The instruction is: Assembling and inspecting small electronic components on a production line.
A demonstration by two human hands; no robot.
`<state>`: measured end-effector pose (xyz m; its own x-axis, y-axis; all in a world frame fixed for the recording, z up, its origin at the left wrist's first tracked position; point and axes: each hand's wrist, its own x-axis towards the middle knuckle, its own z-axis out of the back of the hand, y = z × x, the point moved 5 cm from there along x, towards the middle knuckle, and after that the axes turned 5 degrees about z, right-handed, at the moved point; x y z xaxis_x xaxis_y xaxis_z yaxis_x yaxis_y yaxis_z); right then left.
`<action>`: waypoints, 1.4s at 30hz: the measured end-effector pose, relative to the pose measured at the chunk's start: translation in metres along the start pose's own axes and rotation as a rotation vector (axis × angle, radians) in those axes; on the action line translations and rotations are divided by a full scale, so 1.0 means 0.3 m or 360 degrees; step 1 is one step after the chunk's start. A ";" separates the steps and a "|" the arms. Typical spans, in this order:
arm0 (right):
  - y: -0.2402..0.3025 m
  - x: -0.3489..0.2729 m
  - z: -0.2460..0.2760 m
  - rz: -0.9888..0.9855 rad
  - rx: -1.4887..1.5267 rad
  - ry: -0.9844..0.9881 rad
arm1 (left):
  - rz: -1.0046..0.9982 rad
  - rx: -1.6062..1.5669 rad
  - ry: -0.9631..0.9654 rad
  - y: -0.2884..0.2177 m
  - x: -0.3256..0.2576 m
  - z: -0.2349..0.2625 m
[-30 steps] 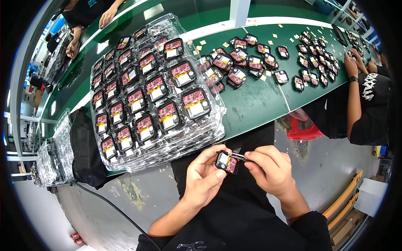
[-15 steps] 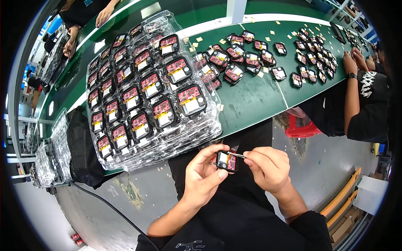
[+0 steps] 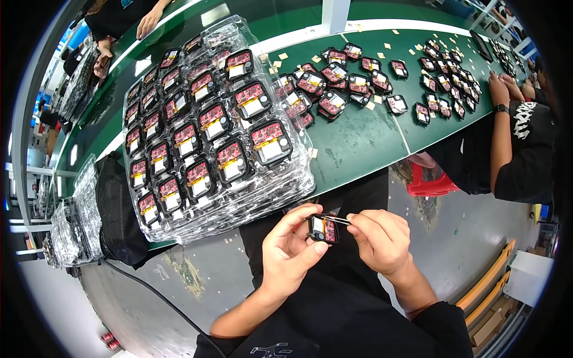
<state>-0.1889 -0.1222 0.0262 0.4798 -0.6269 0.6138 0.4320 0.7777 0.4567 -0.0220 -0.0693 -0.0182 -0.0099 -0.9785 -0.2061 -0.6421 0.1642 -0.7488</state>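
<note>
My left hand (image 3: 287,249) grips a small black square device housing (image 3: 323,229) between thumb and fingers, above my lap. Inside the housing show a red circuit board, a yellow strip and a white block. My right hand (image 3: 383,240) is closed on a pair of metal tweezers (image 3: 339,219), whose tips reach over the upper edge of the housing. Whether the tips grip anything is too small to tell. Left of my hands, at the table's edge, a stack of clear plastic trays (image 3: 280,190) carries rows of similar housings (image 3: 270,142).
Many loose housings (image 3: 333,102) lie on the green table (image 3: 352,161), with small pale paper squares scattered among them. A co-worker's arm (image 3: 502,137) is at the right; another person's hand (image 3: 149,24) rests at the far left. A red stool (image 3: 431,184) stands below the table.
Both hands stay nearly in place around the housing. The tweezers have shifted slightly, and their two prongs now look more apart.
</note>
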 end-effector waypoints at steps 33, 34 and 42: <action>0.018 -0.009 -0.020 0.0035 -0.0009 -0.0011 | -0.0147 0.0150 0.0001 -0.018 -0.017 -0.004; 0.021 -0.006 -0.020 0.0040 -0.0013 -0.0004 | -0.0148 0.0150 0.0001 -0.018 -0.017 -0.002; 0.008 0.005 -0.010 -0.0112 0.0116 -0.0042 | -0.0289 0.0246 0.0016 -0.042 -0.010 -0.003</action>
<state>-0.1848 -0.1213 0.0263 0.4296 -0.6795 0.5947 0.4070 0.7336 0.5442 -0.0146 -0.0686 -0.0076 0.0871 -0.9948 -0.0534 -0.5088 0.0017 -0.8609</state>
